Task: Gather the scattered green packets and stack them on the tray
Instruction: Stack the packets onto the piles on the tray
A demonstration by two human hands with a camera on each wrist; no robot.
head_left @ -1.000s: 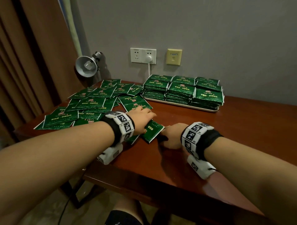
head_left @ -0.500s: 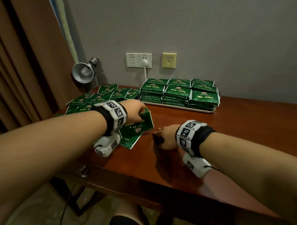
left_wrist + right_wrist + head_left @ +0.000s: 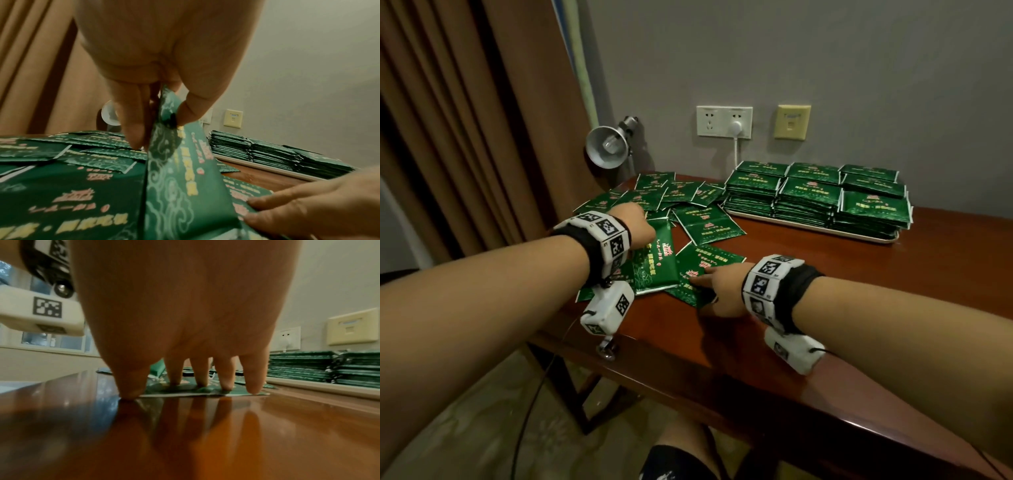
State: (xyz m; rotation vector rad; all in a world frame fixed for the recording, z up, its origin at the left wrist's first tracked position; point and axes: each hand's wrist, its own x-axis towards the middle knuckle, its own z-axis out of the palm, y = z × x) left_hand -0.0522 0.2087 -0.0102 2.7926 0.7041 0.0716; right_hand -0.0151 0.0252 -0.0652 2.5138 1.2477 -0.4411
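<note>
My left hand pinches a green packet by its top edge and holds it upright on its lower edge; the left wrist view shows thumb and fingers clamped on that packet. My right hand lies low on the table, its straight fingertips pressing down on a flat green packet just right of the held one. Several loose packets are scattered at the back left. The white tray at the back carries stacks of green packets.
The brown wooden table has its front edge close to my arms. A metal clamp lamp stands at the back left corner beside a brown curtain. A wall socket with a white plug sits above the tray.
My left hand has lifted a packet off the table and turned it upright. My right hand has slid left and now presses its fingertips on a flat packet.
</note>
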